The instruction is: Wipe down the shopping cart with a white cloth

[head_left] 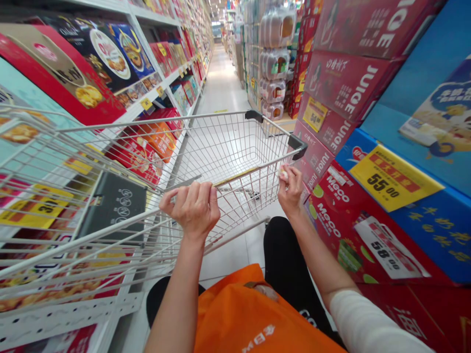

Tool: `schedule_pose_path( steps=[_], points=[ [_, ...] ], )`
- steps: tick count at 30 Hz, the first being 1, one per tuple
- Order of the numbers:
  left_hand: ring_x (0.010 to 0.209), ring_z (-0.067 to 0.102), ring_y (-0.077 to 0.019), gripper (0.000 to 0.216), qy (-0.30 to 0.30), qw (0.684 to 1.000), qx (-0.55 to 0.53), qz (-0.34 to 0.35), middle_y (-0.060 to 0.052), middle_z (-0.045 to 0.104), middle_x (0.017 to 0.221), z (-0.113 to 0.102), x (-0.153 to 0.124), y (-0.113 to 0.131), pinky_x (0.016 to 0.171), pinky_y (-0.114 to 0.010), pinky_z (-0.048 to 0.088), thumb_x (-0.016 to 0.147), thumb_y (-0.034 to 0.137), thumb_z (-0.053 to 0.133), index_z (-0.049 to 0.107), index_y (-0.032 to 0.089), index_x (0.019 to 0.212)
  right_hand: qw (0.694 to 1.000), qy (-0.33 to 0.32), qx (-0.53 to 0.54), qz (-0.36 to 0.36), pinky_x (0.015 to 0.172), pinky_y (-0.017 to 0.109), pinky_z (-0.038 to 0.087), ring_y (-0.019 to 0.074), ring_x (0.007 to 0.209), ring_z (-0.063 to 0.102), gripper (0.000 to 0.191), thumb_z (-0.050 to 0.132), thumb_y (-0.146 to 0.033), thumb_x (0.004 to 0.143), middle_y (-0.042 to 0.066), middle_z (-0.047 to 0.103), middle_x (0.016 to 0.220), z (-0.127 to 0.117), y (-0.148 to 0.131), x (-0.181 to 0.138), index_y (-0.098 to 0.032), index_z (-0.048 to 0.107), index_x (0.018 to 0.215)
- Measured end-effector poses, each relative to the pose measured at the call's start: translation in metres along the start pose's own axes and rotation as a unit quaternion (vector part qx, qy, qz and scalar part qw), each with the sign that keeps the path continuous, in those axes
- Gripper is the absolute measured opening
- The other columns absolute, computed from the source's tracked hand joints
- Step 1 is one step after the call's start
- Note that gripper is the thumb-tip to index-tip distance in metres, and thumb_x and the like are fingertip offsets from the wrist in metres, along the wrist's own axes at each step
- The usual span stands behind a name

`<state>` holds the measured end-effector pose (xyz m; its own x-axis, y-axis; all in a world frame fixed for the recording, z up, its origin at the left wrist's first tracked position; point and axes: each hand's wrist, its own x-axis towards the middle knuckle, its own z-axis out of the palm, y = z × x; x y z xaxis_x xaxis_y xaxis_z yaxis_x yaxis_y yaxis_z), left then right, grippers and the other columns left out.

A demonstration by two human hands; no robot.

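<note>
A wire shopping cart (235, 176) stands in front of me, its basket bare inside where the wires let me see. My left hand (193, 206) is a closed fist wrapped over the cart's top rail. Beside the cart's right wire side, my right hand (290, 191) is closed in a pinch. A small whitish bit shows between its fingertips, too small to name. Whether the right hand also touches the wires, I cannot tell. Black corner caps (296, 147) sit on the rim just beyond the right hand.
Shelves with boxed snacks (106, 51) line the left, close to the cart. Stacked red drink cartons (338, 83) and a blue carton (434, 108) with yellow price tags rise close on the right. Ahead, the tiled aisle (222, 68) runs past plastic-wrapped packs (274, 63).
</note>
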<state>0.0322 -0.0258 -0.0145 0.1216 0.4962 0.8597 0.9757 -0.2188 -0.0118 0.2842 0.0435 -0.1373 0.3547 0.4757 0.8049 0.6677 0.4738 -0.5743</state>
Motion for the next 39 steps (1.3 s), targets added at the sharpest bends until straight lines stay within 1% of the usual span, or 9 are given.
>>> schedule_pose_path(
  steps=[6, 9, 11, 16, 22, 26, 31, 36, 39],
  points=[
    [0.070, 0.045, -0.0198, 0.020, 0.009, 1.000, 0.000, 0.001, 0.001, 0.054, 0.065, -0.001, 0.001, 0.001, 0.090, -0.044, 0.024, 0.092, 0.031, 0.048, 0.057, 0.025, 0.075, 0.998, 0.052, -0.028, 0.022, 0.097, 0.039, 0.053, 0.0213, 0.112, 0.059, 0.031, 0.047, -0.030, 0.098, 0.013, 0.060, 0.114, 0.000, -0.008, 0.003, -0.019, 0.064, 0.122],
    [0.070, 0.045, -0.0191, 0.017, -0.024, 1.000, 0.005, 0.010, 0.002, 0.055, 0.067, -0.005, 0.001, -0.001, 0.091, -0.043, 0.022, 0.092, 0.030, 0.049, 0.057, 0.024, 0.078, 1.000, -0.015, -0.018, -0.006, 0.100, 0.041, 0.052, 0.0205, 0.117, 0.059, 0.032, 0.042, -0.027, 0.100, 0.013, 0.061, 0.119, 0.001, -0.013, 0.001, -0.020, 0.063, 0.123],
    [0.071, 0.045, -0.0190, 0.016, -0.042, 0.999, 0.001, 0.004, 0.002, 0.055, 0.068, -0.006, 0.001, -0.002, 0.092, -0.043, 0.021, 0.092, 0.030, 0.049, 0.057, 0.024, 0.080, 0.999, -0.030, -0.026, -0.023, 0.101, 0.042, 0.051, 0.0204, 0.117, 0.060, 0.032, 0.041, -0.026, 0.100, 0.012, 0.063, 0.119, 0.001, -0.014, 0.000, -0.021, 0.063, 0.122],
    [0.071, 0.045, -0.0188, 0.016, -0.049, 0.999, -0.005, 0.008, 0.001, 0.055, 0.068, -0.006, 0.000, -0.004, 0.091, -0.043, 0.020, 0.092, 0.030, 0.049, 0.058, 0.024, 0.080, 0.998, 0.046, -0.048, -0.018, 0.100, 0.043, 0.053, 0.0203, 0.114, 0.063, 0.031, 0.043, -0.022, 0.100, 0.012, 0.069, 0.115, 0.003, -0.021, -0.002, -0.019, 0.063, 0.123],
    [0.071, 0.045, -0.0188, 0.014, -0.047, 0.999, 0.003, 0.016, 0.002, 0.055, 0.068, -0.006, 0.001, -0.004, 0.091, -0.042, 0.021, 0.091, 0.029, 0.050, 0.057, 0.024, 0.080, 0.992, -0.023, -0.033, -0.116, 0.102, 0.041, 0.054, 0.0192, 0.117, 0.063, 0.031, 0.045, -0.018, 0.099, 0.009, 0.070, 0.115, 0.004, -0.030, -0.007, -0.021, 0.064, 0.123],
    [0.072, 0.046, -0.0192, 0.014, -0.042, 0.999, 0.021, 0.028, 0.002, 0.057, 0.069, -0.007, 0.001, -0.004, 0.091, -0.042, 0.021, 0.091, 0.028, 0.050, 0.057, 0.024, 0.080, 0.994, 0.055, -0.071, -0.067, 0.101, 0.043, 0.054, 0.0198, 0.115, 0.063, 0.033, 0.040, -0.020, 0.100, 0.011, 0.070, 0.113, 0.009, -0.031, -0.007, -0.019, 0.064, 0.123],
    [0.072, 0.046, -0.0196, 0.012, -0.025, 0.998, 0.045, 0.047, 0.001, 0.058, 0.068, -0.009, 0.002, -0.002, 0.089, -0.042, 0.022, 0.091, 0.027, 0.052, 0.055, 0.024, 0.080, 0.992, 0.010, -0.030, -0.120, 0.103, 0.040, 0.053, 0.0191, 0.119, 0.062, 0.032, 0.046, -0.016, 0.098, 0.009, 0.070, 0.115, 0.014, -0.039, -0.017, -0.021, 0.064, 0.123],
    [0.072, 0.045, -0.0200, 0.013, -0.040, 0.999, 0.010, 0.024, 0.000, 0.058, 0.069, -0.009, 0.001, -0.002, 0.089, -0.043, 0.021, 0.091, 0.028, 0.051, 0.057, 0.024, 0.080, 0.994, 0.081, -0.057, -0.035, 0.100, 0.041, 0.054, 0.0190, 0.112, 0.064, 0.033, 0.041, -0.018, 0.100, 0.011, 0.070, 0.112, 0.014, -0.038, -0.012, -0.019, 0.066, 0.121],
    [0.072, 0.045, -0.0199, 0.013, -0.039, 0.999, 0.007, 0.023, 0.000, 0.058, 0.069, -0.008, 0.001, -0.002, 0.089, -0.043, 0.021, 0.091, 0.028, 0.051, 0.057, 0.024, 0.079, 0.996, 0.073, -0.011, -0.058, 0.100, 0.040, 0.054, 0.0182, 0.115, 0.064, 0.034, 0.044, -0.015, 0.098, 0.010, 0.070, 0.113, 0.017, -0.052, -0.018, -0.021, 0.064, 0.124]
  ],
)
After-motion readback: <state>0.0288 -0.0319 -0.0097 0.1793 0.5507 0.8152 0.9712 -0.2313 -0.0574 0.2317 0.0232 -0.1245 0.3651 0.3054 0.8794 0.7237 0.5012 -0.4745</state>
